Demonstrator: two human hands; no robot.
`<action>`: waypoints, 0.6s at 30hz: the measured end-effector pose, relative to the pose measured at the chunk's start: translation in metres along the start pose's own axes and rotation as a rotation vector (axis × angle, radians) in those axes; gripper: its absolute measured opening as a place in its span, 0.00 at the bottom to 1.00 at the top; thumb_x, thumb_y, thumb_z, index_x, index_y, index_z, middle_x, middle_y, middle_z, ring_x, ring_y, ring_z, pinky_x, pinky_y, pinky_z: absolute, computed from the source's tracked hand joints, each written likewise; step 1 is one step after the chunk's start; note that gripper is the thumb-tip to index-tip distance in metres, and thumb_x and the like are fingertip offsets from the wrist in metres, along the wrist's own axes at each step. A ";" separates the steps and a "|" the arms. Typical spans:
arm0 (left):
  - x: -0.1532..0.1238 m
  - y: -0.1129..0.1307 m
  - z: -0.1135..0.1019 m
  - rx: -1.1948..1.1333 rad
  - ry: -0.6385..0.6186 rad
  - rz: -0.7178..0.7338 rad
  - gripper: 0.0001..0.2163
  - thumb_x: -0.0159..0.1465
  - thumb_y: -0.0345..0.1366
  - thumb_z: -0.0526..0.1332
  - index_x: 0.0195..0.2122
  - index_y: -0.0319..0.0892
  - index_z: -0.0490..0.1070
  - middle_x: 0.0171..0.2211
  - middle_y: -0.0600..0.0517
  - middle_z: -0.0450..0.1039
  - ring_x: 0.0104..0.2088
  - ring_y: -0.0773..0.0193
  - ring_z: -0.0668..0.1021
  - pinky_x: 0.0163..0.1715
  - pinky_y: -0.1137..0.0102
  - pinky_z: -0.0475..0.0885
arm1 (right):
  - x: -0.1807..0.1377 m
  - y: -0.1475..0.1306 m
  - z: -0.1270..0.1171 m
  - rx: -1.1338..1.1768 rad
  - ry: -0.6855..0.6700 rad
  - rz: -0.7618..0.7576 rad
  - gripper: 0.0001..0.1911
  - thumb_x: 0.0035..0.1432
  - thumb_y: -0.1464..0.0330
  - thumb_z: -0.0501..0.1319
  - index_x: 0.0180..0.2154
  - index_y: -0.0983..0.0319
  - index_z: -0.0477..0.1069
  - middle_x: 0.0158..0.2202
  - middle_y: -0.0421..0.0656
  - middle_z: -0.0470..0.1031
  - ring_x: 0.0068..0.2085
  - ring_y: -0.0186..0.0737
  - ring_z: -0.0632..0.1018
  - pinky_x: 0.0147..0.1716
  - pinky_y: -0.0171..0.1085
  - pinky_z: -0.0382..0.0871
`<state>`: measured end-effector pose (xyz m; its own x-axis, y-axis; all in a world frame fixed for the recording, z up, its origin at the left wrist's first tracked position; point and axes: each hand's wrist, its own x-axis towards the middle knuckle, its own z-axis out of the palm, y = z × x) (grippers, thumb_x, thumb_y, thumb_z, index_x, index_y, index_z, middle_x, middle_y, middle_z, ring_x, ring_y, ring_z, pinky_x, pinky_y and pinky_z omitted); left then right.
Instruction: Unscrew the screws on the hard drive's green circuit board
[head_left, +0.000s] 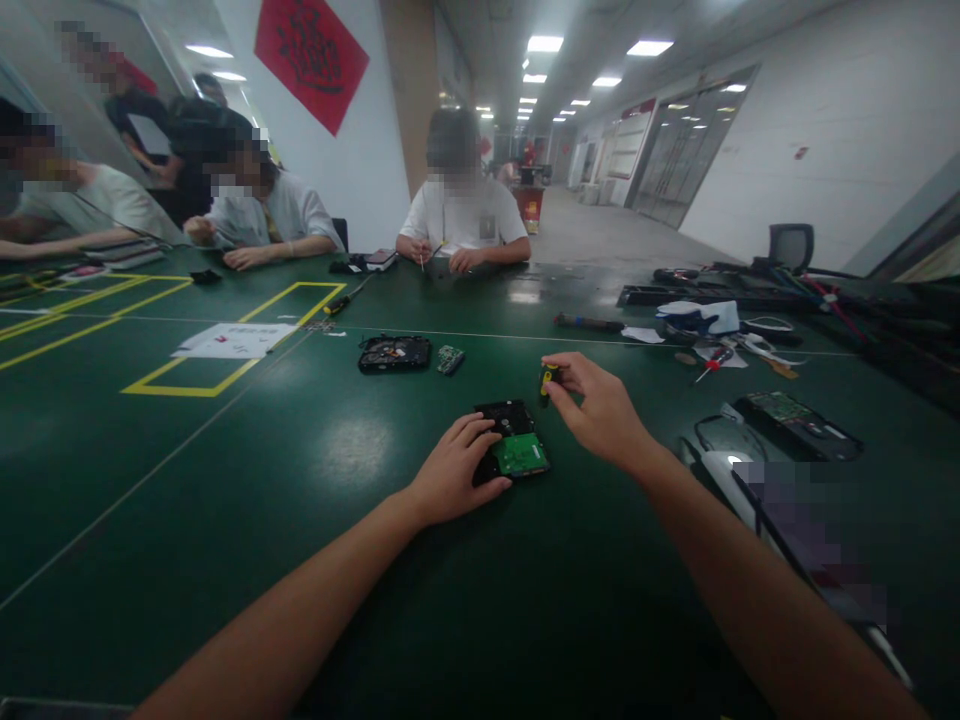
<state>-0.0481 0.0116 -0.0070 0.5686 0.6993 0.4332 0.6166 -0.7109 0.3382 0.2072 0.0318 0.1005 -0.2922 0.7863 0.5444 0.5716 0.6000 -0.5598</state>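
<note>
A hard drive (523,453) lies on the green table with its green circuit board facing up. My left hand (454,468) rests on its left side, fingers spread over the edge and the thumb along the near side. Just right of the drive, my right hand (596,405) pinches a short black and yellow screwdriver handle (550,379) above the table. The screwdriver's tip cannot be made out. Beyond my left hand sit an opened hard drive (394,353) and a small loose circuit board (451,359).
On the right are another hard drive (799,424), a red screwdriver (712,364), cables and a dark tool (589,322). White paper (234,340) lies by yellow tape at left, near a yellow-black screwdriver (339,303). Across the table a person (465,215) works with both hands; others sit left.
</note>
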 end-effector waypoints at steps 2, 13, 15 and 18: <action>0.000 0.000 0.000 -0.003 0.001 -0.003 0.31 0.61 0.49 0.70 0.63 0.44 0.67 0.63 0.40 0.68 0.68 0.42 0.64 0.67 0.44 0.65 | 0.001 0.000 0.000 -0.015 0.023 -0.006 0.15 0.68 0.68 0.61 0.55 0.58 0.71 0.52 0.49 0.76 0.47 0.46 0.81 0.48 0.48 0.78; 0.000 0.000 -0.002 0.011 -0.026 -0.007 0.31 0.63 0.50 0.69 0.64 0.44 0.66 0.64 0.40 0.67 0.69 0.42 0.64 0.68 0.44 0.64 | 0.020 -0.012 -0.006 -0.244 -0.078 -0.048 0.14 0.63 0.73 0.61 0.51 0.60 0.71 0.45 0.48 0.79 0.42 0.47 0.79 0.45 0.47 0.73; 0.000 0.001 -0.002 0.006 -0.024 -0.004 0.31 0.63 0.50 0.69 0.64 0.44 0.66 0.64 0.40 0.67 0.69 0.42 0.64 0.68 0.44 0.64 | 0.019 -0.015 -0.007 -0.246 -0.085 -0.056 0.18 0.62 0.75 0.60 0.53 0.60 0.71 0.47 0.48 0.80 0.45 0.49 0.80 0.48 0.48 0.72; 0.000 0.001 -0.002 -0.004 -0.020 -0.004 0.31 0.63 0.50 0.69 0.64 0.45 0.66 0.64 0.40 0.67 0.68 0.42 0.64 0.67 0.43 0.64 | 0.015 -0.016 -0.004 -0.229 -0.060 -0.076 0.17 0.63 0.74 0.60 0.53 0.60 0.72 0.50 0.49 0.79 0.49 0.51 0.79 0.51 0.50 0.72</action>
<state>-0.0488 0.0108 -0.0047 0.5771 0.7034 0.4150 0.6164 -0.7085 0.3436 0.1970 0.0335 0.1202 -0.3823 0.7513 0.5380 0.7031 0.6142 -0.3582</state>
